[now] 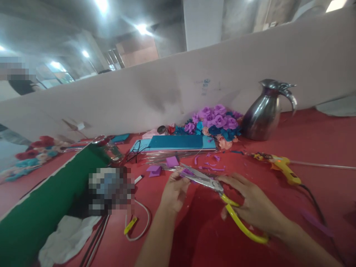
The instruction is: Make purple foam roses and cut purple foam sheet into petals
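My right hand (247, 200) grips a pair of scissors (204, 180) with yellow handles, its fingers in and around the loops. The blades point left, and their tips reach a small piece of purple paper (187, 172). That piece is pinched between the fingers of my left hand (175, 191). Just beyond my left hand lie folded purple paper squares (154, 170) and another purple square (172, 161). Curled purple scraps (213, 159) are scattered on the red table behind the scissors.
Behind are teal sheets (178, 141), purple paper flowers (218, 118) and a metal jug (264, 111). A yellow glue gun (289, 172) with a black cord lies right. At left stand a green panel (55, 193), eyeglasses (137, 151) and a looped white cable (147, 215). A pale partition (125, 96) runs behind.
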The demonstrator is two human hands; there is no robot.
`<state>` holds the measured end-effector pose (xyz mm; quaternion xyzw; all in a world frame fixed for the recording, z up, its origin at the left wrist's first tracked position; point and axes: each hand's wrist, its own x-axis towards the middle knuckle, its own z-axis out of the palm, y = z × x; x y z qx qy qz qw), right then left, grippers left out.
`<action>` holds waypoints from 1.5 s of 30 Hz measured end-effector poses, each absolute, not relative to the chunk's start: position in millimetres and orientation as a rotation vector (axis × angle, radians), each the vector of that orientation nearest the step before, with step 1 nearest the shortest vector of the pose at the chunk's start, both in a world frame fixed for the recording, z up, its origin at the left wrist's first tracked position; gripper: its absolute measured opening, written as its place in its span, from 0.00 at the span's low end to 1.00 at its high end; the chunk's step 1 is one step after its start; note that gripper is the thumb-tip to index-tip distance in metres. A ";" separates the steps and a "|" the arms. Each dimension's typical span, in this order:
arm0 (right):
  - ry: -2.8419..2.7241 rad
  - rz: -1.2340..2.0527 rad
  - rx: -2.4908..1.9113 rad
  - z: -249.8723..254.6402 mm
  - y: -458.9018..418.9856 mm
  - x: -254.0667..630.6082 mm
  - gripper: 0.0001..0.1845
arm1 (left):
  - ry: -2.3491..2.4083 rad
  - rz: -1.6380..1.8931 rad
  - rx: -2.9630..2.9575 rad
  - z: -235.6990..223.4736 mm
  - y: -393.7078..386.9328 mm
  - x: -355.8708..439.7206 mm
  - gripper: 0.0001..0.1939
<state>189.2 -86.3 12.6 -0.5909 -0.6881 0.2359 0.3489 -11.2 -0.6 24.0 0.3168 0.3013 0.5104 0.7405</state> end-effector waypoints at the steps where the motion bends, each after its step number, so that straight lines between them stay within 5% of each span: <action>1: -1.780 0.625 -1.524 12.3 -86.2 189.7 0.29 | 0.672 1.117 0.695 24.2 -0.7 -11.3 0.11; 5: -1.800 0.658 -1.492 12.1 -86.4 190.7 0.23 | 0.690 1.108 0.680 24.0 -1.3 -11.5 0.12; 21: -1.850 0.481 -1.485 11.4 -93.4 192.2 0.26 | 0.682 1.102 0.693 22.6 -1.2 -12.0 0.12; 29: -1.781 0.677 -1.570 11.7 -86.3 193.0 0.21 | 0.620 1.101 0.711 19.8 -0.5 -12.9 0.12; 35: -1.876 0.241 -2.224 4.7 -80.1 204.6 0.18 | 0.454 1.055 0.669 20.6 -2.7 -13.5 0.12; 39: -1.829 0.039 -2.031 20.2 -87.3 194.5 0.13 | 0.442 1.036 0.750 18.3 -3.0 -11.9 0.12; 41: -1.658 0.277 -1.798 33.1 -88.6 179.6 0.14 | 0.426 1.035 0.819 18.2 -3.6 -10.5 0.11; 45: -1.110 1.774 -1.228 47.1 -80.9 146.0 0.32 | 0.407 0.994 0.913 23.7 -6.9 -9.4 0.08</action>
